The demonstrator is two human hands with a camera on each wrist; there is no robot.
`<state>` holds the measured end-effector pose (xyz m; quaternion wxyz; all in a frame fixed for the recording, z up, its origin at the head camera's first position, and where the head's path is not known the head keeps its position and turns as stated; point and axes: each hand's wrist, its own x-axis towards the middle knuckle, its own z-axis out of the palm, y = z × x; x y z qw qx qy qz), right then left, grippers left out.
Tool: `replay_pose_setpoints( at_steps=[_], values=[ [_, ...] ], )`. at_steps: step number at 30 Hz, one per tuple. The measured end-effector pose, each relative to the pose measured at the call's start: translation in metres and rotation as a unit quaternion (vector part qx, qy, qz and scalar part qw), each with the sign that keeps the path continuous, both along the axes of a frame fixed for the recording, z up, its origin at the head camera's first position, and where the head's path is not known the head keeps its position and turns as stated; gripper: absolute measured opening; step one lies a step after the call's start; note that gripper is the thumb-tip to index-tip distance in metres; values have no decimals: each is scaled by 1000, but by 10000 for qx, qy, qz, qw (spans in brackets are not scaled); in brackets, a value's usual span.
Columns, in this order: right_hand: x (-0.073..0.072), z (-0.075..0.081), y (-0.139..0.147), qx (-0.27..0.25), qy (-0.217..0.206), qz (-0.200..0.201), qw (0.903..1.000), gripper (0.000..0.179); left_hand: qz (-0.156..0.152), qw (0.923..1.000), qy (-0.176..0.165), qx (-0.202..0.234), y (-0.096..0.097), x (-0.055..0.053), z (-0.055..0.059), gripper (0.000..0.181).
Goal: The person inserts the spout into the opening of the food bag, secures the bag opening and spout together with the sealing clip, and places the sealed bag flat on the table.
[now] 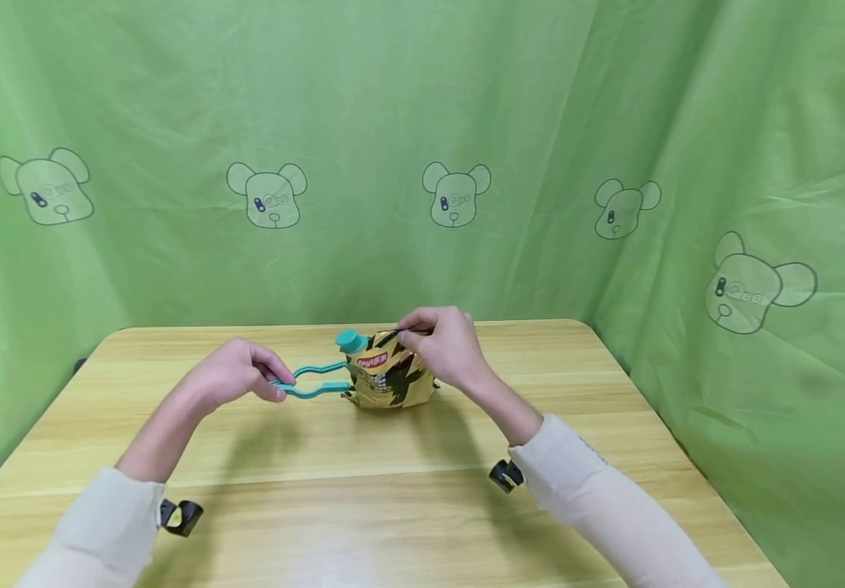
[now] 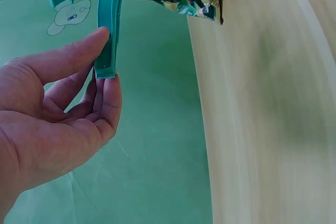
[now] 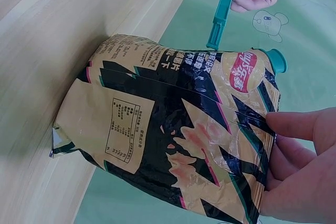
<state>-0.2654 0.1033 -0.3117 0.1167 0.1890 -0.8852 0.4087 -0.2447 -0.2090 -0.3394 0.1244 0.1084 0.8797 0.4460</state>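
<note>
A gold and black Lay's chip bag [image 1: 393, 388] stands on its bottom end on the table. My right hand [image 1: 447, 345] pinches its top edge between thumb and fingers, as the right wrist view also shows. To its left, my left hand [image 1: 234, 376] pinches one end of a teal bag clip [image 2: 107, 40] between thumb and fingertips. The clip's two wavy arms [image 1: 334, 387] stand spread apart and reach toward the bag's left side; whether they touch it I cannot tell. A round teal cap [image 3: 276, 60] sits at the bag's upper left corner.
The light wooden table [image 1: 363, 523] carries the bag near its far edge. Green curtains [image 1: 363, 106] printed with bear heads hang behind and to the sides. Black wrist mounts [image 1: 181, 518] show by both sleeves.
</note>
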Motion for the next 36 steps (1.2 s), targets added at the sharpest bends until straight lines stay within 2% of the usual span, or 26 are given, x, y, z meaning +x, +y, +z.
replay_pose_setpoints(
  at_steps=[8,18,36],
  values=[
    [1,1,0,-9,-9,17,10000,10,238,9996,52,-106,-7,-3,8,22],
    [0,0,0,10,-10,16,10000,10,458,9988,179,-38,2,-6,11,25],
    [1,1,-1,2,-90,-25,10000,10,414,9969,43,674,18,-8,7,25]
  ],
)
